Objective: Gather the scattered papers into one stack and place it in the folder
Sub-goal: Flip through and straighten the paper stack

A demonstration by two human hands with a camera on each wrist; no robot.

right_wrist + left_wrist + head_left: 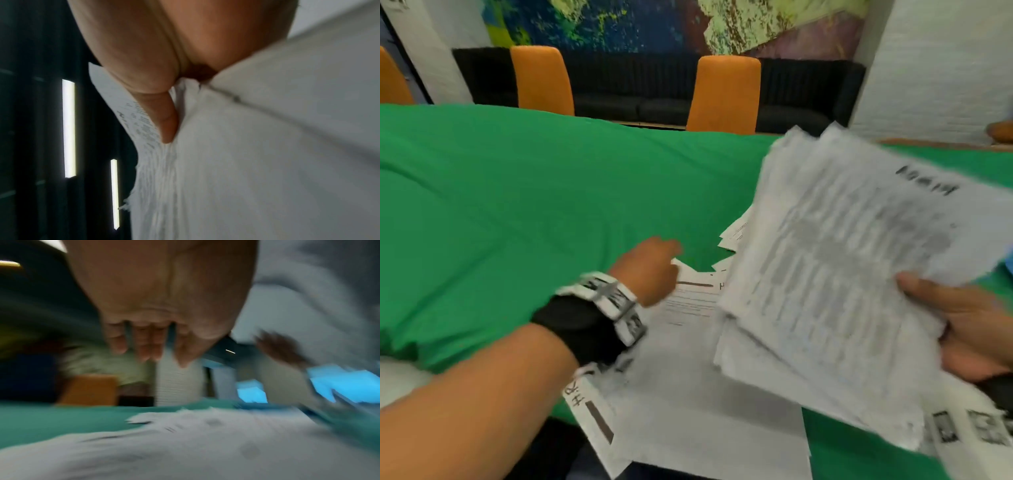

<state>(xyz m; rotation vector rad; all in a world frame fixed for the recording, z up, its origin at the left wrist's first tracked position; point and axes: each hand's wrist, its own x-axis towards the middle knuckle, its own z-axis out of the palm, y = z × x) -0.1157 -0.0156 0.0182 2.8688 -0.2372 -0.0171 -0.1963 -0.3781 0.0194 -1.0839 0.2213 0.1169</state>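
Observation:
My right hand (962, 318) grips a thick stack of printed papers (842, 274) and holds it tilted above the table, thumb on top. In the right wrist view the thumb (164, 113) presses the stack (267, 162) at its fanned edge. Several loose sheets (705, 411) lie overlapping on the green cloth below. My left hand (654, 270) hovers just over their far corner. Its fingers (148, 344) hang down spread and hold nothing above the sheets (185, 451). A blurred blue shape, probably the folder (345, 382), lies to the right.
A green cloth (517, 205) covers the table and runs wide to the left. Orange chairs (724, 92) stand at the far edge in front of a black sofa (637, 89). A white brick pillar (945, 68) rises at the back right.

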